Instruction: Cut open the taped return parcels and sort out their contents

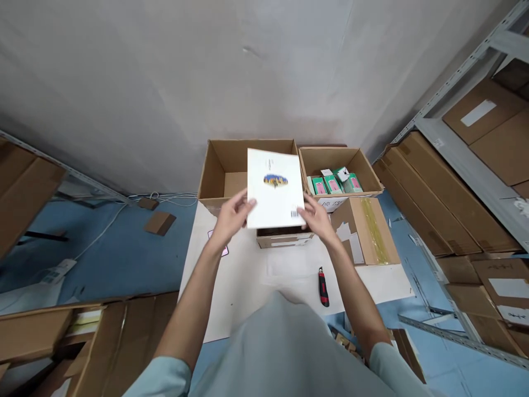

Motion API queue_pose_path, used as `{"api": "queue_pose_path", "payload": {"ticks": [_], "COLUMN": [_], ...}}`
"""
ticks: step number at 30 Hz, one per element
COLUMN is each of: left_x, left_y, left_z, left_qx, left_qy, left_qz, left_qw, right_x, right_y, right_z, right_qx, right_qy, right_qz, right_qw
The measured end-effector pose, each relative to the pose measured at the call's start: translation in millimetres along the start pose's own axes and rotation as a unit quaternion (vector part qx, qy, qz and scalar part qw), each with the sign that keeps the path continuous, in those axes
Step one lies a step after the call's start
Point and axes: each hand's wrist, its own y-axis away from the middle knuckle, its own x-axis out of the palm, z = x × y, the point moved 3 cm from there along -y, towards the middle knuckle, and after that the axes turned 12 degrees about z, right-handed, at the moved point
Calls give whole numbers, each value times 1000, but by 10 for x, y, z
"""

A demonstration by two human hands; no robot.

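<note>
I hold a white book (274, 190) with a small coloured picture and a barcode on its cover, raised above the white table (248, 281). My left hand (233, 216) grips its lower left edge, and my right hand (317, 218) grips its lower right corner by the barcode. Right under the book sits a small cardboard box (285, 238). Behind the book stands a large open cardboard box (225, 171).
A second open box (363, 165) at the right holds several green packets (334, 182). A closed taped carton (367, 229) lies beside it. A red and black utility knife (323, 286) lies on the table. Metal shelving with cartons (467, 182) stands at the right; flat cardboard (82, 342) lies lower left.
</note>
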Motion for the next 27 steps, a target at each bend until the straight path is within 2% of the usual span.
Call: {"api": "queue_pose_path", "payload": {"ticks": [3,5,6,9,11,13,16,19,23,25,27], "left_x": [-193,-279,-300,-240,-94,129,554,982,1403,1520,1589], "left_y": [-444,-527,-496,-149,225,610,1052,1260,1307,1309,1323], "left_z": [-207,-100,41,750,1327,1846,2415,2754,2988,3052,3095], "left_qx": [42,43,34,-45,-148,-232,-313,-345,-333,-322,-318], "left_qy": [-40,-63,-62,-28,-34,-45,-65,-90,-120,-133,-143], "left_qz": [-56,-84,-89,-76,-56,-27,31,81,134,152,161], "left_qw": [997,994,994,996,987,971,947,931,926,925,923], "right_x": [-211,-368,-450,-695,-824,-879,-765,-488,-70,107,274], "right_y": [-515,-627,-596,-193,222,623,1005,1117,1056,1019,1006], "right_z": [204,102,-19,-601,-1079,-1535,-2077,-2454,-2805,-2920,-2994], "right_qx": [-37,-32,-30,0,66,166,280,337,410,430,430], "right_qy": [32,40,44,56,66,104,151,180,224,250,300], "right_qz": [-61,-100,-120,-197,-256,-293,-249,-191,-130,-112,-67], "right_qw": [997,994,991,979,962,936,915,904,874,860,849]}}
